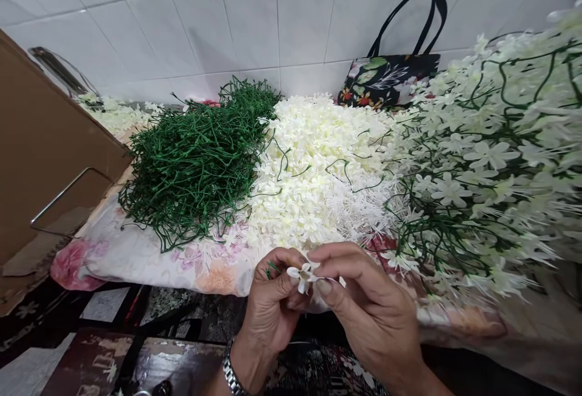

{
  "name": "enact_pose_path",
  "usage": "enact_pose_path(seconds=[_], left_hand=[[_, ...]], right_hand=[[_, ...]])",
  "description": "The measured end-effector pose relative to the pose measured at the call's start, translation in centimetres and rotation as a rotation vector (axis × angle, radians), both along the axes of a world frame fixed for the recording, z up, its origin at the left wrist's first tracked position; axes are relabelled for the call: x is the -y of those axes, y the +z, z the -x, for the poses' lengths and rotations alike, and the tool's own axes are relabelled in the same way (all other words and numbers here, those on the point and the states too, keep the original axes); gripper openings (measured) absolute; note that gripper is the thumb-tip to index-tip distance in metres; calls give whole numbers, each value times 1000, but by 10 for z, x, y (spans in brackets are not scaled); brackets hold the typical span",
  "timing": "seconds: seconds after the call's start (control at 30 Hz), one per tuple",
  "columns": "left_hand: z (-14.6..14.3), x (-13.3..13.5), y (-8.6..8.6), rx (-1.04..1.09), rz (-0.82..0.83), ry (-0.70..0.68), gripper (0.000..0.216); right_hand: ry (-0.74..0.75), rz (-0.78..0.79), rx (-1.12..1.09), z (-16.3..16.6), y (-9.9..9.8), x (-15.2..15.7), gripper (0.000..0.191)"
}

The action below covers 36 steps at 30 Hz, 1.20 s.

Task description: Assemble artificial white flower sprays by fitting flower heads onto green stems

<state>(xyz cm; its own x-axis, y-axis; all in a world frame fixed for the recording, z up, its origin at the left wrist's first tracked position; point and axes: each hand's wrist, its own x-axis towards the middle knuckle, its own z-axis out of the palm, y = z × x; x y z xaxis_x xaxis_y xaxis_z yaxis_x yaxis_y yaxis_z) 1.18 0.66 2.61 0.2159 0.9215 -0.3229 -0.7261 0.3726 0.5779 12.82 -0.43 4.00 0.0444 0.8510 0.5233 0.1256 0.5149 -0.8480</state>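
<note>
Close together at the near edge of the cloth-covered surface, both my hands pinch a small white artificial flower (301, 275). My left hand (273, 302) grips it from the left, with a bit of green stem showing between the fingers. Thumb and fingers of my right hand (370, 299) are closed on the flower's right side. Just beyond lies a heap of loose cream-white artificial blossoms (309, 159), with a few green stems on top. To its left is a tangled pile of green plastic stems (195, 159). Thin white pieces (364, 202) lie right of the blossoms.
Assembled white flower sprays with green stems (491, 171) are massed high on the right. A black floral handbag (386, 80) stands against the tiled wall (250, 20). On the left is a cardboard box (50, 147) with a metal wire frame (68, 196) beside it. Flowered cloth (136, 262) covers the surface.
</note>
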Motion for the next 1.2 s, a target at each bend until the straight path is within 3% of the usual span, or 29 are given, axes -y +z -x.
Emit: enact_pose_path(seconds=[0.57,0.8,1.07,1.2], left_hand=[[-6,7,-5,-45,-1,51,28],[-5,6,-5,-121,54,97,28],[0,3,-9,-184,66,132,24],[2,4,-10,-242,26,178,19]], right_hand=[[-116,-203,112,4,-23,2,31],[-118,-174,153,3,-25,1,26],[59,-91,301,-10,-15,-1,21],[81,-6,422,-13,-11,-2,43]])
